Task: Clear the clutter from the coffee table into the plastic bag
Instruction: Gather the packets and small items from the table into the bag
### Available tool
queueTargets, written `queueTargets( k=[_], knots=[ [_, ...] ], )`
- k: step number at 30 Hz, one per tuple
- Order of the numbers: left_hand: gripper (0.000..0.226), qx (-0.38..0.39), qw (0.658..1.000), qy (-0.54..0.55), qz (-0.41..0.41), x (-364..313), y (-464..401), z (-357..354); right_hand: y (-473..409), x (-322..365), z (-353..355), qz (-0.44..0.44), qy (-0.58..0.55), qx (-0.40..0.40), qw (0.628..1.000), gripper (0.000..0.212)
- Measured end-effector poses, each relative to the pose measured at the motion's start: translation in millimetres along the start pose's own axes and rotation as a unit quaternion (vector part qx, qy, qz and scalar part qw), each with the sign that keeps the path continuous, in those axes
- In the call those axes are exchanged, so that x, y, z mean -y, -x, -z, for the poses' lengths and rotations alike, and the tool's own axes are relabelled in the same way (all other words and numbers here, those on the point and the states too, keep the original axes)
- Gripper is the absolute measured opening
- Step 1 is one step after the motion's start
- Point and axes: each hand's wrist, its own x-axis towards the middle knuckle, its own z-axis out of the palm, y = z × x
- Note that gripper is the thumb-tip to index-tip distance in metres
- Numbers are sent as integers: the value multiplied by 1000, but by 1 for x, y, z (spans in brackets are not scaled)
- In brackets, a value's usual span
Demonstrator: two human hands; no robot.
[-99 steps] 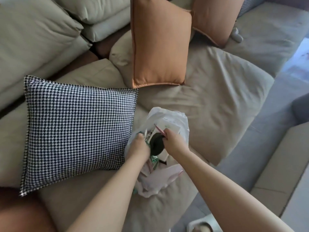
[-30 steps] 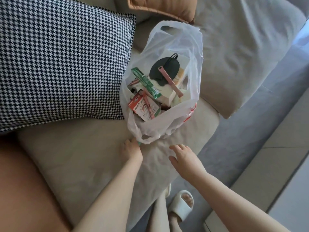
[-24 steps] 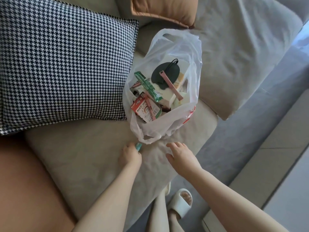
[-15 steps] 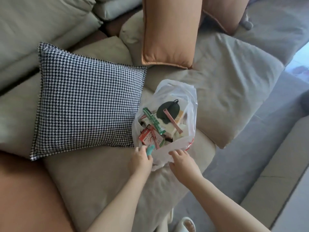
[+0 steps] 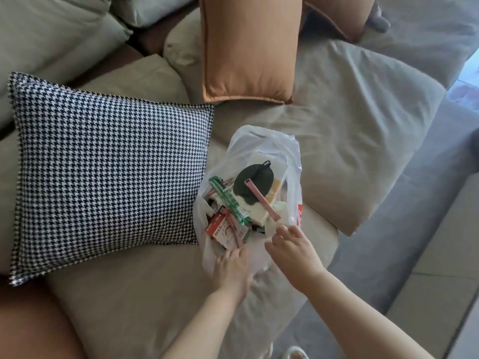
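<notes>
Sofa seat, beige cushions; bag (image 5: 267,149) sits at centre, houndstooth pillow (image 5: 108,172) touching it at 9 o'clock, orange pillow (image 5: 246,47) at 12. Bag mouth open, already loaded: green packet (image 5: 228,200), red-white packet (image 5: 223,229), dark pouch (image 5: 252,183), pink strip (image 5: 261,200). Left hand (image 5: 232,268) at near rim, fingers hidden, grip can't tell. Right hand (image 5: 293,250) at the rim at 5 o'clock, fingers loosely spread, holding nothing clear. Coffee table out of view; clearing looks mostly done, leftovers unknown
</notes>
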Motion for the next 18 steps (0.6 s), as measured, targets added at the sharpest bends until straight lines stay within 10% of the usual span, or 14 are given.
queueTargets(
  k=[18],
  knots=[
    [29, -54, 980, -121, -147, -25, 57, 160, 16, -30, 113, -194, -161, -1, 968, 24]
  ],
)
